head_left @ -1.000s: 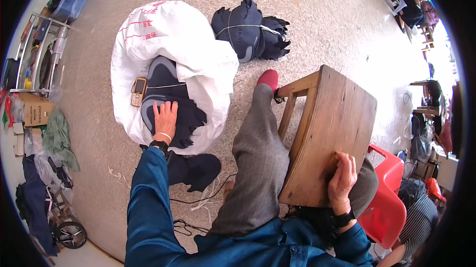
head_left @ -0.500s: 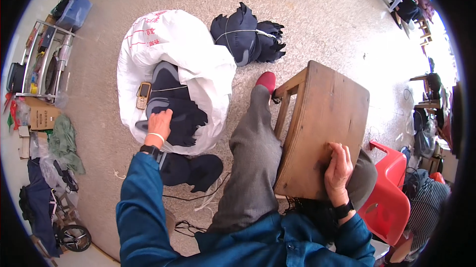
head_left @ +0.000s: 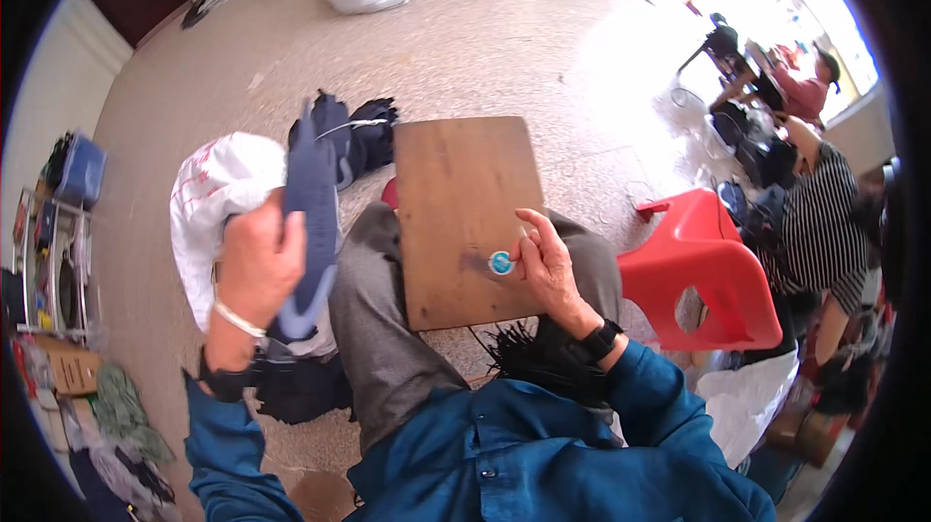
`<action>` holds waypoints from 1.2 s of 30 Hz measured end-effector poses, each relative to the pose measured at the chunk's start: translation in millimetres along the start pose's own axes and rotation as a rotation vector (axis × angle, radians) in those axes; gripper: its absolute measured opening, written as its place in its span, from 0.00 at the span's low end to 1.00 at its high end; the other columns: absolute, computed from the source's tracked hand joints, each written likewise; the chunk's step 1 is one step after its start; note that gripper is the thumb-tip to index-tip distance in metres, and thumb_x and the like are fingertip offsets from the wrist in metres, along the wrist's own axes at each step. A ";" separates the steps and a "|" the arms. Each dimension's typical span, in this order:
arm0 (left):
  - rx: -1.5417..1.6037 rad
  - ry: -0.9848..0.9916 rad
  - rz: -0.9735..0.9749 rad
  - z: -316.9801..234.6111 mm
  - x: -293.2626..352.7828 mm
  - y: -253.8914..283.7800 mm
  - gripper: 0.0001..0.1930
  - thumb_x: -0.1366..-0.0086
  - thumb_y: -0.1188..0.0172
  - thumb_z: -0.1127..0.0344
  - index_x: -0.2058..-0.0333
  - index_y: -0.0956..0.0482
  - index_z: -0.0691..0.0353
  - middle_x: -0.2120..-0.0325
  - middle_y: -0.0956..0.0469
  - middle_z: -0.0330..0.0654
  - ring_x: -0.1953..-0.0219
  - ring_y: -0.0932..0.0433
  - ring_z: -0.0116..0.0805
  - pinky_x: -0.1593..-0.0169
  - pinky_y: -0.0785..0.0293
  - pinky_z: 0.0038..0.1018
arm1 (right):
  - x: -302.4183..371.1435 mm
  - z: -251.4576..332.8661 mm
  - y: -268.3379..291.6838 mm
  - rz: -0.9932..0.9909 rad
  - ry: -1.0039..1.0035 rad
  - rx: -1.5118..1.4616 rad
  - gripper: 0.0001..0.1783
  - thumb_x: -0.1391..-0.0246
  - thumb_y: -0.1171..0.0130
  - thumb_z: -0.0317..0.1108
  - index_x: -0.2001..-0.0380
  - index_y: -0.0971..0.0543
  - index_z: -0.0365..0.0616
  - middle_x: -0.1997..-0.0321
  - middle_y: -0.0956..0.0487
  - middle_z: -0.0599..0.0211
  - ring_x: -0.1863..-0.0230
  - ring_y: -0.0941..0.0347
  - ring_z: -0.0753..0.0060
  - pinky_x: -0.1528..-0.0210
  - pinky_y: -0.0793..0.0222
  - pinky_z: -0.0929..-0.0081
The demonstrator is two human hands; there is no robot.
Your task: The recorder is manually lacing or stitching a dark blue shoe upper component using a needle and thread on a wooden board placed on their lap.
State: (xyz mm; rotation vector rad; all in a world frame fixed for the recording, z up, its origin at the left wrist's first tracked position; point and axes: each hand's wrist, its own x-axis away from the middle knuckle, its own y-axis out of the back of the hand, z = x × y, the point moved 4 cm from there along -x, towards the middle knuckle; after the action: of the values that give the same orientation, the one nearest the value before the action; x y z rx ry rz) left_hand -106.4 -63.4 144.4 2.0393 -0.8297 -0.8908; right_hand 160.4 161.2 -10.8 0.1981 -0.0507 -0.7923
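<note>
One long navy piece [head_left: 312, 192] in the head view, held up left of the desk [head_left: 465, 182], in front of the right edge of the white sack [head_left: 228, 168]. Looks flat and narrow, tapering to a point at the far end; lighter grey-blue curved band at the near end. Surface looks matt, fabric-like; slight blur, fine texture unclear. Left hand [head_left: 257, 270] has its grip closed on the piece, thumb toward the right, other fingers mostly hidden. White band and black watch on that wrist.

Right hand [head_left: 551, 270] over the near right part of the desk, fingers curled, index reaching out. Small teal disc [head_left: 500, 263] with pale rim right at the fingers; cannot tell if this grip pinches it or only touches. Black strap [head_left: 598, 340] on the wrist.

Desk: plain brown wood, slab top, worn, dark stain near the disc, sits between the knees. Sack: crumpled, thin, shiny plastic-like, red print. Far left of the desk, a navy bundle [head_left: 364, 139] with ragged edges, pale cord around it. More dark cloth [head_left: 305, 391] near left, soft, folded. Black fringe [head_left: 519, 347], stringy, just near of the desk. Right: red chair [head_left: 669, 270], smooth moulded plastic, rounded hole. Trousers [head_left: 378, 289] grey, woven; shirt [head_left: 485, 454] blue, slightly glossy. Floor [head_left: 291, 47] speckled, hard.
</note>
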 end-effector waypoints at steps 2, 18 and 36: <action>0.099 -0.116 0.109 -40.9 -16.7 -54.6 0.09 0.35 0.44 0.67 0.65 0.25 0.69 0.80 0.25 0.62 0.75 0.22 0.63 0.70 0.28 0.51 | 21.6 5.7 25.3 -0.058 -0.104 -0.119 0.17 0.30 0.54 0.23 0.40 0.28 0.41 0.72 0.25 0.72 0.75 0.32 0.84 0.70 0.34 0.83; -0.177 -0.379 0.140 -110.5 58.0 -225.6 0.40 0.36 0.33 0.51 0.32 0.37 0.64 0.41 0.29 0.54 0.40 0.29 0.50 0.35 0.37 0.47 | 85.1 -5.4 84.8 -0.164 -0.109 -0.186 0.08 0.28 0.53 0.25 0.50 0.28 0.40 0.68 0.22 0.70 0.76 0.31 0.86 0.72 0.34 0.85; 1.942 0.956 0.297 -114.1 157.0 -223.2 0.20 0.20 0.53 0.53 0.51 0.22 0.65 0.56 0.20 0.42 0.52 0.21 0.33 0.44 0.26 0.31 | 106.7 49.1 -19.8 0.127 0.255 0.364 0.09 0.44 0.35 0.29 0.60 0.19 0.41 0.64 0.21 0.56 0.64 0.20 0.50 0.62 0.22 0.61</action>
State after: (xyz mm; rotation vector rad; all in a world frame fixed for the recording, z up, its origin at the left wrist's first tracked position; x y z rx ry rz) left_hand 127.6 -29.1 -33.3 2.9494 -1.4571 1.7506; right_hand 215.6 63.9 30.4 0.6335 0.0342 -0.6209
